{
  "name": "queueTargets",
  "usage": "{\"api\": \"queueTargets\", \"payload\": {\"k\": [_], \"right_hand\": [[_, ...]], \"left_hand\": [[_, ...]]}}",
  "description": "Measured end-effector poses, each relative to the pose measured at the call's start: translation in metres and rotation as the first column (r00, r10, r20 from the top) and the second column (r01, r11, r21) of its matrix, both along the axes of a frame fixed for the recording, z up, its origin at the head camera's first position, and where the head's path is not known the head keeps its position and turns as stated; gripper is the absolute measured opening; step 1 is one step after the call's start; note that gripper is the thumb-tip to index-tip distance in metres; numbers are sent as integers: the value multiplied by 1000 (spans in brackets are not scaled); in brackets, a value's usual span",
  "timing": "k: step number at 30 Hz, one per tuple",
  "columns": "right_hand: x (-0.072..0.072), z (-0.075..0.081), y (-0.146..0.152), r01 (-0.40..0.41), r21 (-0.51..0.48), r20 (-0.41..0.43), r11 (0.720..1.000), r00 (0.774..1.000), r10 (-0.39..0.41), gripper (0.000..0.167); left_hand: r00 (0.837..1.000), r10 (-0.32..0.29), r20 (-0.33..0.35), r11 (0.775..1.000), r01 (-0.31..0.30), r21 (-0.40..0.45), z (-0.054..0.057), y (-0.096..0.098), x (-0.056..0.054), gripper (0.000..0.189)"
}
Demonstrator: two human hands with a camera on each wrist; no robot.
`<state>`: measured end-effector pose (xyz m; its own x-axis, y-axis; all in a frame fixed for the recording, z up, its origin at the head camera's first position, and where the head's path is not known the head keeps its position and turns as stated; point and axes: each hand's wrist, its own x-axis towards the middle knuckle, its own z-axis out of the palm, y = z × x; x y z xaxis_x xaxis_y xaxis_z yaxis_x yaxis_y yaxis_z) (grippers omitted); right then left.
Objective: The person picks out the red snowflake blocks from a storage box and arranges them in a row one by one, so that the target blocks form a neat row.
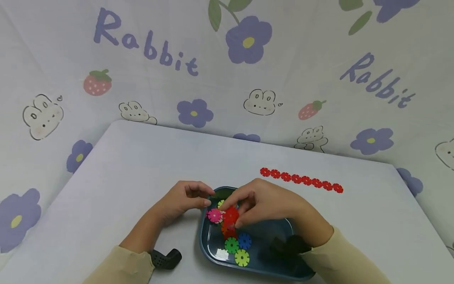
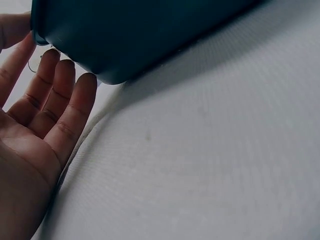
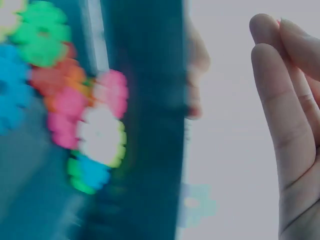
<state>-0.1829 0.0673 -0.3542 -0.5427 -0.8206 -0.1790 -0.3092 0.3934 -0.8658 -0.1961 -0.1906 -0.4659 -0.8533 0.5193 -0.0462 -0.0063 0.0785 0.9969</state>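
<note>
A dark blue-green tray (image 1: 260,234) holds several notched plastic flower discs. My left hand (image 1: 182,199) grips the tray's left rim near its far corner; the left wrist view shows its fingers against the tray's outer wall. Over the tray, my right hand (image 1: 264,199) pinches a red disc (image 1: 232,215) between thumb and fingers. Only a sliver of red shows between those fingertips in the right wrist view. Below and around lie a pink disc (image 1: 214,215), a green disc (image 1: 231,245), a blue disc (image 1: 244,241) and a yellow-green disc (image 1: 242,257).
A straight row of several red discs (image 1: 301,179) lies on the white table (image 1: 149,157) behind the tray, to the right. A patterned cloth (image 1: 156,90) hangs behind the table. A black device (image 1: 166,259) sits by the left wrist.
</note>
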Motion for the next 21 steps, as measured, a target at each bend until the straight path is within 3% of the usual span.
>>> {"api": "queueTargets", "payload": {"k": [4, 10, 14, 17, 21], "right_hand": [[4, 14, 19, 88, -99, -71, 991, 993, -95, 35], [8, 23, 45, 226, -193, -82, 955, 966, -245, 34], [7, 28, 70, 379, -183, -120, 907, 907, -403, 38], [4, 27, 94, 480, -204, -150, 853, 846, -512, 41], [-5, 18, 132, 559, -295, -118, 775, 783, -610, 42]], "left_hand": [[1000, 6, 8, 1000, -6, -4, 1, 0, 1, 28], [1000, 9, -9, 1000, -9, -1, 2, 1, 1, 30], [1000, 19, -12, 1000, -19, -3, 1, 3, 0, 29], [1000, 26, -15, 1000, -26, -7, 0, 5, -1, 29], [999, 28, -22, 1000, -28, -10, 0, 6, -1, 30]]}}
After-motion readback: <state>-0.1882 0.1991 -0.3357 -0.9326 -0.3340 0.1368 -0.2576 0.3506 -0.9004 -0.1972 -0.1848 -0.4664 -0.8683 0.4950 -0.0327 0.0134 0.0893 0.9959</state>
